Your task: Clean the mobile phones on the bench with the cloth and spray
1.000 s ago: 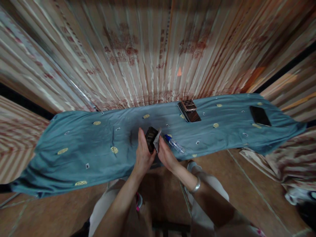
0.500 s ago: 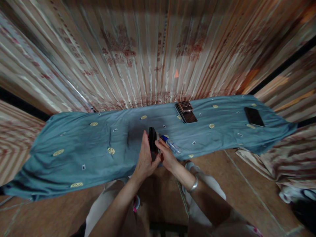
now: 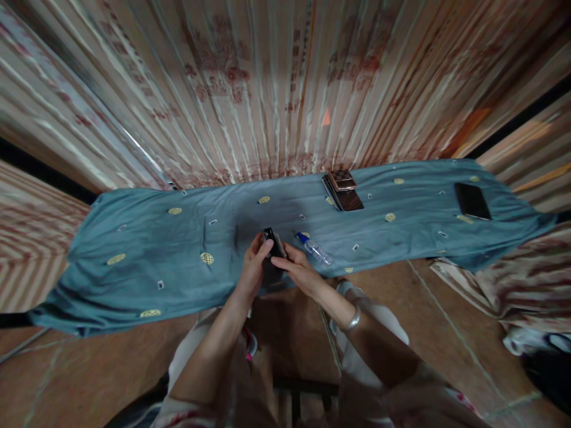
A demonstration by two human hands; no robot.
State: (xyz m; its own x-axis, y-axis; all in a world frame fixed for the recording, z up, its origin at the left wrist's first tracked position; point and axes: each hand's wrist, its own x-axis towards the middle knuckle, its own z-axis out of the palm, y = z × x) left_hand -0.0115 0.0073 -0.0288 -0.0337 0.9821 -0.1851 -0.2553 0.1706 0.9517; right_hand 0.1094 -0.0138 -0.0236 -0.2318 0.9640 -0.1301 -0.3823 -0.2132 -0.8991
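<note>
A dark phone (image 3: 276,248) is held between my two hands above the near edge of the cloth-covered table. My left hand (image 3: 252,267) grips its left side, the thumb across its face. From the right, my right hand (image 3: 304,273) is closed on it, with its thumb on the lower part and fingers behind. A pale grey edge shows beside the phone near my right fingers; what it is, I cannot make out. Just right of my hands, a clear bottle with a blue top (image 3: 319,252) lies on the cloth.
A blue-green cloth (image 3: 178,255) covers the long narrow table. Toward the back lie stacked dark phones (image 3: 353,202), topped by a brown checkered item (image 3: 342,179). A black tablet-like slab (image 3: 473,201) rests at the right end. Striped curtains (image 3: 259,107) hang close behind.
The phone has gone from standing nearly on edge to tilted with its face showing. My left fingers have bent from stretched out to gripping it, and my right thumb has moved onto it.
</note>
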